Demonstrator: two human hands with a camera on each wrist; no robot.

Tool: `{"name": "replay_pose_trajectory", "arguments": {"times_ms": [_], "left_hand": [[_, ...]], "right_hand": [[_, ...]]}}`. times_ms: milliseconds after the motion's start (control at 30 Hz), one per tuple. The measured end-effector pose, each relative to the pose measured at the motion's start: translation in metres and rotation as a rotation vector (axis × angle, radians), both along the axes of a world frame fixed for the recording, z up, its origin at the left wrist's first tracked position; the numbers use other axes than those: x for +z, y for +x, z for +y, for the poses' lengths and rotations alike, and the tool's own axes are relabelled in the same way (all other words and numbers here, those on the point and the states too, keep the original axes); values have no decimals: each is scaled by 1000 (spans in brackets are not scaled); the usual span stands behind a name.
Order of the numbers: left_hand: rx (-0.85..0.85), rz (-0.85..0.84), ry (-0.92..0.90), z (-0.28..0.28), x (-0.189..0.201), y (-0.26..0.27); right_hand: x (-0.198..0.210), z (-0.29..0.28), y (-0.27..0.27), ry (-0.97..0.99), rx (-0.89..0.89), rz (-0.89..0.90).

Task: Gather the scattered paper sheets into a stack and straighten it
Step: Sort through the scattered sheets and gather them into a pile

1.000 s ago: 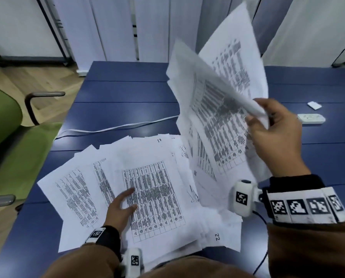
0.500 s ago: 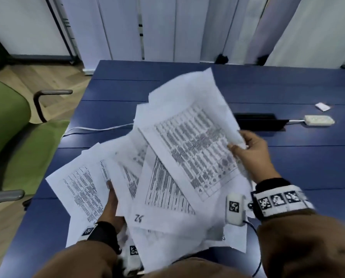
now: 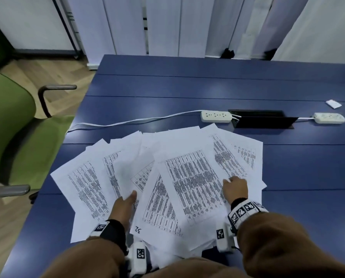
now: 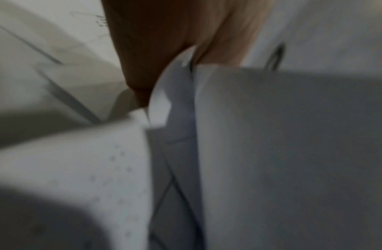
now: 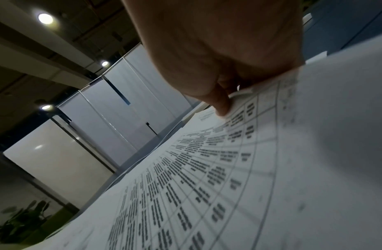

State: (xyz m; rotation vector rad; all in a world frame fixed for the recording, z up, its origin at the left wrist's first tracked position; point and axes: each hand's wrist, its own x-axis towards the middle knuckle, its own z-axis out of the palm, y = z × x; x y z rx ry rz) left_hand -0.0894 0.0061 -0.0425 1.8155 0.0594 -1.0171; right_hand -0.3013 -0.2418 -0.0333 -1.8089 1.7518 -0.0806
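Note:
Several printed paper sheets (image 3: 187, 177) lie fanned out and overlapping on the near part of the blue table (image 3: 187, 85). My left hand (image 3: 125, 205) is at the fan's near left, thumb on top and fingers tucked under a sheet. The left wrist view is blurred and shows the hand (image 4: 164, 42) with sheet edges (image 4: 292, 152) between thumb and fingers. My right hand (image 3: 234, 187) rests on the fan's right side. In the right wrist view its curled fingers (image 5: 222, 104) pinch the edge of a printed sheet (image 5: 228, 169).
Two white power strips (image 3: 216, 116) (image 3: 330, 118) and a white cable (image 3: 127, 122) lie just beyond the papers, beside a dark cable slot (image 3: 262, 119). A small white card (image 3: 333, 103) sits at the far right. A green chair (image 3: 11, 127) stands left of the table.
My right hand has brought the raised bundle of sheets down onto the pile, and they now lie spread on the table. My left hand stayed at the near left of the pile.

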Motion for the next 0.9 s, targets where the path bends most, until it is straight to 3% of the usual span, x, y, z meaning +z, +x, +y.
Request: {"name": "replay_pose_trajectory", "arguments": {"times_ms": [200,300,433,533,633,767,900], "left_hand": [[22,-31,-63,-2,2,-8],[6,-3,-57,-2,9,-11],[118,48,-17,-4,19,-13],[160,42,-22,-6,7,-8],[101,-24,-19,1,-40,5],[26,-16,-11,-1,-5,-4],[-35,-39,-27,-1,2,-1]], "right_hand": [[-5,24,8,333,137,28],[-2,17,3,253,67,21],[-9,9,-11,169,-81,-92],[-4,19,-10,312,-16,-159],[7,29,-3,557,59,-209],[7,27,4,407,-61,-398],[7,32,19,363,-13,-467]]}}
